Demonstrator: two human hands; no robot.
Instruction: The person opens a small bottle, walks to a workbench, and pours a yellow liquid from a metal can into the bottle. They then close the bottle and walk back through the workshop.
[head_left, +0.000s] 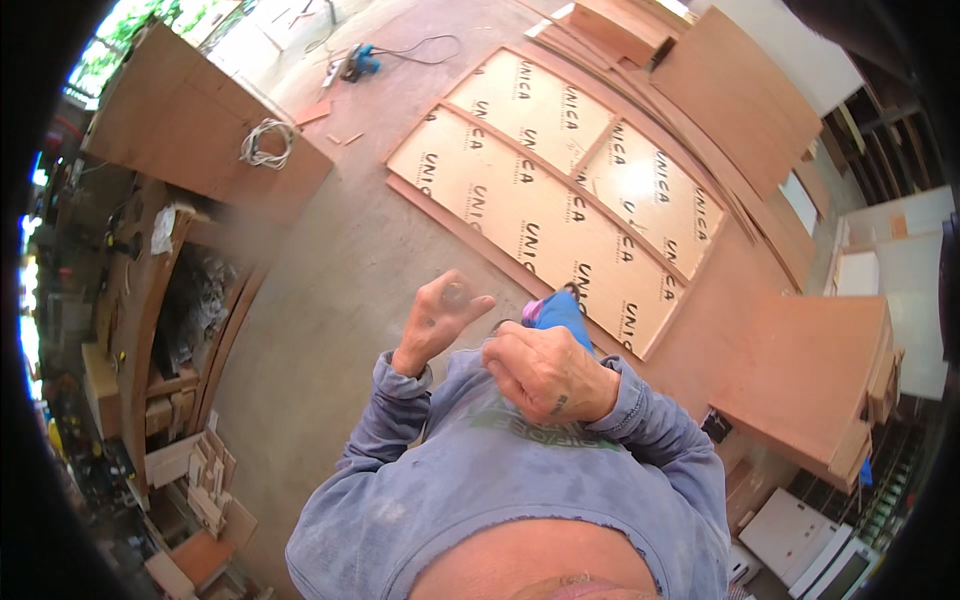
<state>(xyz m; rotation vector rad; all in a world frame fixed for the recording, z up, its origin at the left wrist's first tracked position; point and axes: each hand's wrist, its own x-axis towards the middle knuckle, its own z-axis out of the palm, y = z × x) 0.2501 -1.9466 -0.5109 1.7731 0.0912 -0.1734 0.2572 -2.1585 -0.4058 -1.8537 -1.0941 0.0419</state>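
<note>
My left hand (442, 319) is raised in front of my chest, thumb out to the side, the other fingers bent. A blurry round spot lies over it, and whether it holds anything cannot be told. Close by on the right, my right hand (547, 371) is curled in front of my sweatshirt (480, 480), its fingertips tucked under; anything inside it is hidden. Beyond both hands, a framed panel (502, 195) with wooden battens and printed lettering lies on reddish boards on the floor.
A blue circular saw (360, 64) with a cord rests on the concrete floor (300, 360). To the left stand a wooden bench with a coiled white cable (268, 143) and wood offcuts (210, 480). At right are a wooden box (810, 375) and leaning plywood sheets (739, 97).
</note>
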